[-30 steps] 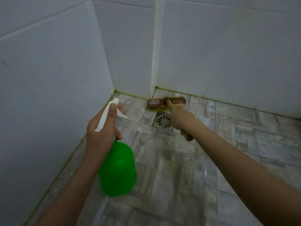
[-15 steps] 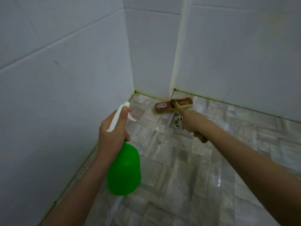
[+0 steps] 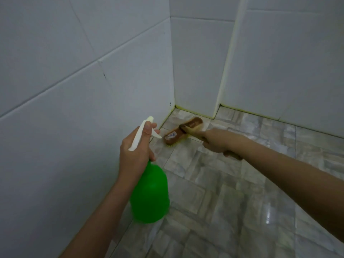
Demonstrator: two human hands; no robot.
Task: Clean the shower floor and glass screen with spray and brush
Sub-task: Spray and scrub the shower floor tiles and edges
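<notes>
Brush (image 3: pixel 183 131) has slid left, into the wall corner | shower floor (image 3: pixel 232 198) glossy beneath it | green spray bottle (image 3: pixel 149 194) hangs from left hand (image 3: pixel 136 151), fingers wrapped round its neck | right hand (image 3: pixel 216 142) fingers clamped on the handle | advice: short firm strokes along the grout, bristles flat

Floor's grey marbled tile (image 3: pixel 214 202), kinda glossy, with yellowed grout (image 3: pixel 193 112) where it meets the wall. Brown scrub brush (image 3: pixel 173 135) sits bristles-down on it near the corner.

brush (image 3: pixel 183 131) on floor (image 3: pixel 232 192) in far corner; spray bottle (image 3: pixel 149 194) left of it, nearer, beside left wall (image 3: pixel 74 90)
</notes>
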